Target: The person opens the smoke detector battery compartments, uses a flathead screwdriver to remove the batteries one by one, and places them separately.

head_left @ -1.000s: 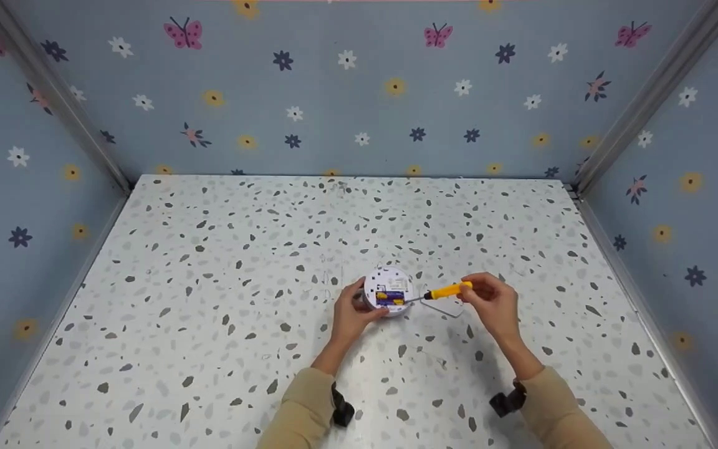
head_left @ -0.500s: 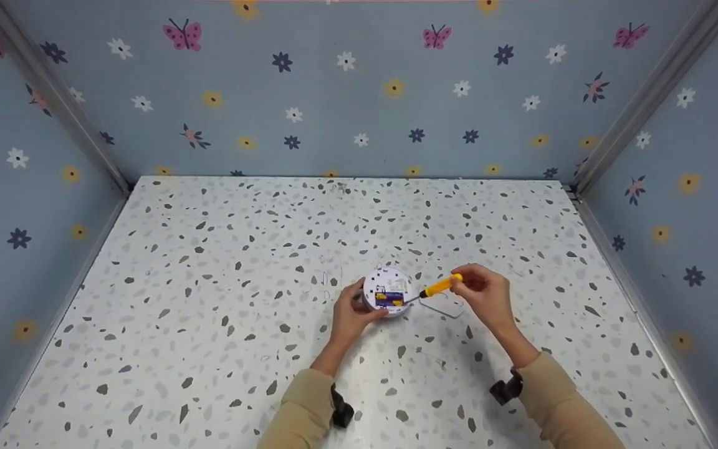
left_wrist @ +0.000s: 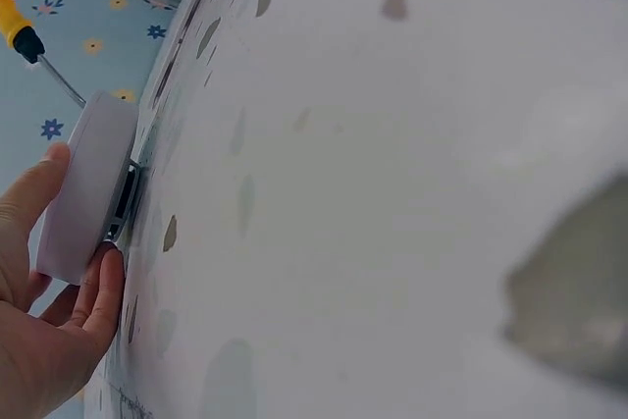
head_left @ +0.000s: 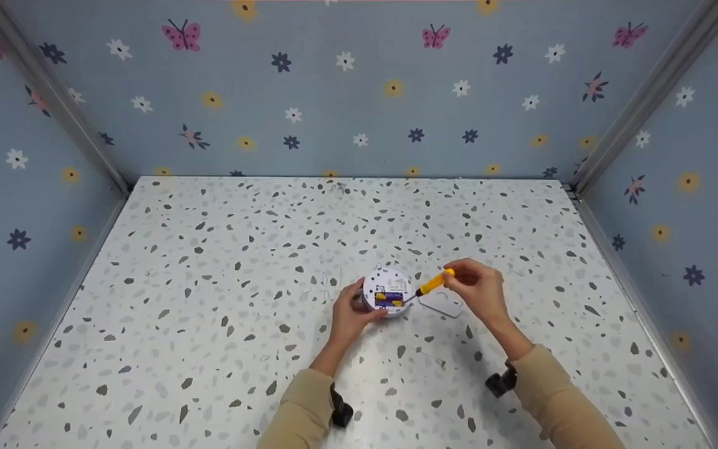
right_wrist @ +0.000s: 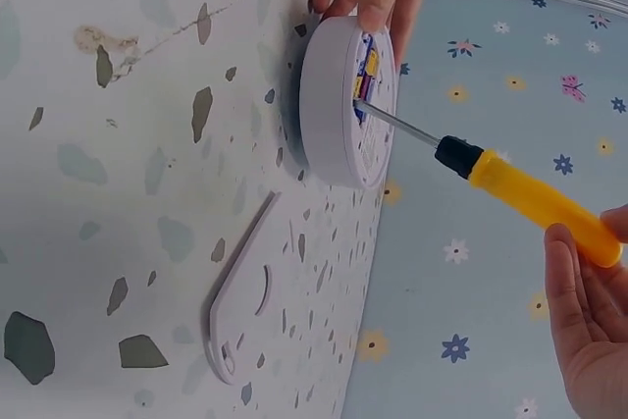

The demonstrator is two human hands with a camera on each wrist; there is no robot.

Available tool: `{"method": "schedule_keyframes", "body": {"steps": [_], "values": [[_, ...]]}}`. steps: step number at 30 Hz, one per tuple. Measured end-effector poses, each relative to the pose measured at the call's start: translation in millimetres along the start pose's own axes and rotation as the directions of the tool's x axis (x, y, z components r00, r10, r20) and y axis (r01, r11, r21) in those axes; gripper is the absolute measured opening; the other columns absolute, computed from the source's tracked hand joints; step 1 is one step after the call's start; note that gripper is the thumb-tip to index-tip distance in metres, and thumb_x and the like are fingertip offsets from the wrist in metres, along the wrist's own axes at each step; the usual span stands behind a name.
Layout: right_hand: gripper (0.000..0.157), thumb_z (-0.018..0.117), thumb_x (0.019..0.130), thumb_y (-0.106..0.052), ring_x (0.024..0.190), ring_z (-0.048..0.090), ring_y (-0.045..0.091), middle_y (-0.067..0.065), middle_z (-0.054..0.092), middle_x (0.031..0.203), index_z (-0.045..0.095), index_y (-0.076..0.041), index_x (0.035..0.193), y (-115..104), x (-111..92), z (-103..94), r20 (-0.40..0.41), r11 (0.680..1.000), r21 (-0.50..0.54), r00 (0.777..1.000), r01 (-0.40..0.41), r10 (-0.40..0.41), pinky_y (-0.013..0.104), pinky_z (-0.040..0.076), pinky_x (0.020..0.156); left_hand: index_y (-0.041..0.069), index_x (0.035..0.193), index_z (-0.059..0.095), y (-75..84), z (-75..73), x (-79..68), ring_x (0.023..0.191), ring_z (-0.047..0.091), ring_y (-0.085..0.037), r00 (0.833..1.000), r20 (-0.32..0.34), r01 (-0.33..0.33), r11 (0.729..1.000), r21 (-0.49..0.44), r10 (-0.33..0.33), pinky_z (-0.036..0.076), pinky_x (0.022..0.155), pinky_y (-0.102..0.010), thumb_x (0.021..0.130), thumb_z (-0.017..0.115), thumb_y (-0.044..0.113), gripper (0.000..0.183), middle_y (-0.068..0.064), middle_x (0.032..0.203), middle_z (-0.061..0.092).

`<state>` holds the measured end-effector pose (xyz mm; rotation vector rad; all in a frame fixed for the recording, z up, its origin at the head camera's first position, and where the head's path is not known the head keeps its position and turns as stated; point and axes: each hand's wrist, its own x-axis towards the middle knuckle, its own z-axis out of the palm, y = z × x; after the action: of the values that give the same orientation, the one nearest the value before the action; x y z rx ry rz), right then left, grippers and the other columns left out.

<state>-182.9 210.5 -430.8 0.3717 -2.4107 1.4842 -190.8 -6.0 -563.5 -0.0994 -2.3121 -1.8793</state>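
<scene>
Right hand [head_left: 478,288] pinches yellow screwdriver [head_left: 434,284], now steeper | left hand [head_left: 349,313] grips round white device [head_left: 390,283], unmoved

Flowered walls [head_left: 328,87] and seemingly metal posts [head_left: 650,93] edge a speckled tabletop [head_left: 209,280].

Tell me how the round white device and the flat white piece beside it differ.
The round white device is thick and circular; the flat white piece is thin, with angled edges. The device is gripped by the left hand, while the piece lies untouched on the table. The device holds batteries; the piece holds none. Both are white.
</scene>
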Motion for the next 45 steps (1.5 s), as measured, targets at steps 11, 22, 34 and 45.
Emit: {"method": "schedule_keyframes", "body": {"steps": [11,22,34,45], "values": [[0.012,0.066,0.076,0.001,0.069,0.062,0.022,0.013,0.065,0.079,0.066,0.004,0.087,-14,6,8.5,0.029,0.999,-0.032,1.0,0.003,-0.002,0.034,0.053,0.063,-0.002,0.125,0.046,0.1,0.4,-0.2,0.08,0.053,-0.022,1.0,0.0,0.021,1.0,0.013,-0.021,0.048,0.072,-0.028,0.06,0.08,0.011,0.074,-0.014,0.111,0.052],[0.012,0.068,0.076,-0.005,0.066,0.06,0.016,0.007,0.066,0.078,0.068,0.0,0.088,-2,12,16.3,0.045,0.998,-0.067,0.999,0.001,0.002,0.025,0.052,0.061,-0.002,0.125,0.046,-2.5,0.2,0.2,0.08,0.055,-0.023,1.0,0.012,0.015,1.0,-0.008,-0.015,0.049,0.072,-0.028,0.061,0.079,0.01,0.073,-0.015,0.109,0.052],[0.012,0.069,0.076,-0.007,0.064,0.059,0.013,0.004,0.066,0.076,0.068,0.0,0.086,14,16,18.6,0.04,0.996,-0.059,0.997,0.065,-0.062,0.021,0.051,0.057,-0.003,0.125,0.046,-1.1,-0.2,0.5,0.084,0.055,-0.024,1.0,0.009,0.018,1.0,-0.013,-0.018,0.048,0.076,-0.027,0.061,0.08,0.011,0.074,-0.016,0.112,0.051],[0.012,0.068,0.075,0.001,0.066,0.06,0.019,0.012,0.065,0.078,0.067,0.004,0.086,-7,12,18.5,0.044,0.997,-0.074,0.999,0.016,-0.013,0.031,0.053,0.061,-0.002,0.126,0.046,-1.2,0.3,0.2,0.082,0.056,-0.023,1.0,0.013,0.021,1.0,-0.013,-0.021,0.049,0.072,-0.022,0.06,0.079,0.008,0.074,-0.014,0.111,0.052]]}}
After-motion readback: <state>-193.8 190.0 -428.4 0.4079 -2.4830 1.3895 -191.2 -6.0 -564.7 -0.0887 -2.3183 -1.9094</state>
